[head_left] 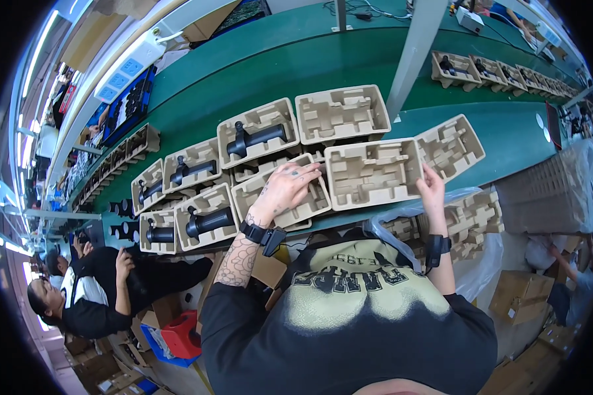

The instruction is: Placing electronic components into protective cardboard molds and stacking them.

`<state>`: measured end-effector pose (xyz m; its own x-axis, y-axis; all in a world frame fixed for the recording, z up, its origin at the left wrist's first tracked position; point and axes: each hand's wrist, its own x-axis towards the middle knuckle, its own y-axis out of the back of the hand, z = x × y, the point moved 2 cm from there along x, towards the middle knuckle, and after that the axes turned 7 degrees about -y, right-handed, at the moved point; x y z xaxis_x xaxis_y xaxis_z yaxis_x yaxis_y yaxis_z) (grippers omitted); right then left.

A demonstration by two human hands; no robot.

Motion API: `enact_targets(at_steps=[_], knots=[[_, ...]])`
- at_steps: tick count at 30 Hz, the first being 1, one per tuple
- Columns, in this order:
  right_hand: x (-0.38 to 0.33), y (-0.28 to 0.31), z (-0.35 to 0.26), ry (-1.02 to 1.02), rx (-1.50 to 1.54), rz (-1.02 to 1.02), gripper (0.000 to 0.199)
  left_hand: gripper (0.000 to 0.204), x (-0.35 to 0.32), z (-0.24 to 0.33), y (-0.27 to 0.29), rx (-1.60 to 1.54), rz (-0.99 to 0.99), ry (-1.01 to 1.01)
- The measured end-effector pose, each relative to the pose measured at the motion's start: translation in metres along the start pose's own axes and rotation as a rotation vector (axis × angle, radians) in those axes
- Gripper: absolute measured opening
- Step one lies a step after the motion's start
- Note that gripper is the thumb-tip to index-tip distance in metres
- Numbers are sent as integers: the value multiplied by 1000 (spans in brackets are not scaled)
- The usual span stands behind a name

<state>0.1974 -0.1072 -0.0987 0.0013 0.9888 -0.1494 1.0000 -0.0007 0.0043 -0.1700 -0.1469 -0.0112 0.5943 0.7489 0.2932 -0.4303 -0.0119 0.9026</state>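
Observation:
An unfilled tan moulded pulp tray (pixel 374 191) sits before me, slightly raised over the trays around it. At its right edge, my right hand (pixel 432 189) pinches the rim between thumb and fingers. My left hand (pixel 291 189) has its fingers closed at the tray's left edge, reaching across another pulp tray (pixel 263 201) and covering part of it. What lies under the left palm is hidden. Left of that hand, pulp trays hold black cylindrical devices, such as one device (pixel 209 222) near me and another device (pixel 260 139) farther back.
Another pulp tray (pixel 339 108) stands behind, and a tilted pulp tray (pixel 451 148) lies to the right on the green bench (pixel 507 155). Stacked pulp trays in clear plastic (pixel 478 220) are at right below. A metal post (pixel 418 56) rises beyond. A co-worker (pixel 92 293) is at left.

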Motion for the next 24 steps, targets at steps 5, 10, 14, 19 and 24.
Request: enact_targets(at_steps=[5,10,14,19,24], knots=[[16,-1,-23,-17,-115,-51,50,29,5,-7,-5,-93,-10,-14],[24,-9,-25,32,-215,-143,48,29,-6,-6,-5,-83,57,57],[37,6,1,0,-204,-132,48,32,-15,8,-9,-116,60,109],[40,9,-13,-107,-99,-299,49,32,-31,46,7,119,178,225],[35,-13,-53,-191,-689,-307,47,31,-88,64,8,163,322,458]])
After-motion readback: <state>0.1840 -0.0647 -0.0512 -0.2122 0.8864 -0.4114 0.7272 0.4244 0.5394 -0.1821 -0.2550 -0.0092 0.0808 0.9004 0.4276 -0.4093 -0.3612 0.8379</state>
